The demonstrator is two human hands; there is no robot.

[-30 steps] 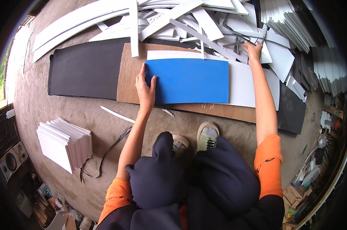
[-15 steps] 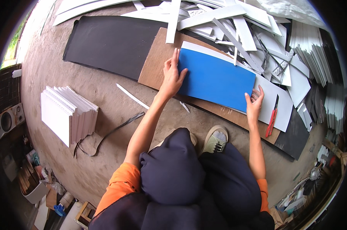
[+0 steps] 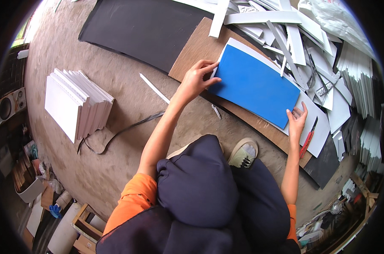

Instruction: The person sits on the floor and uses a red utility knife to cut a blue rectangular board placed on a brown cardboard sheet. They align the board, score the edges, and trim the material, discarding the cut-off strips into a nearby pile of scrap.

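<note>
A blue rectangular sheet (image 3: 255, 84) lies over white sheet material (image 3: 323, 127) on a brown board (image 3: 192, 51). My left hand (image 3: 196, 82) is at the blue sheet's left edge, its fingers bent at the edge and its thumb on the blue face. At the lower right corner, my right hand (image 3: 297, 120) has its thumb against the edge and its fingers stretched out and apart over the white material. A red utility knife (image 3: 307, 142) with a dark blade rests just right of that hand.
Black sheeting (image 3: 145, 31) extends under the brown board. White offcut strips (image 3: 285, 38) are heaped beyond it. A stack of white panels (image 3: 75, 103) stands on the floor at left, beside a black strap (image 3: 128, 127). More white sheets (image 3: 361, 80) are stacked at right.
The whole view has shifted slightly. My left hand's fingers have gone from stretched along the blue sheet's edge to bent at it. The right hand stays at the lower right corner.
</note>
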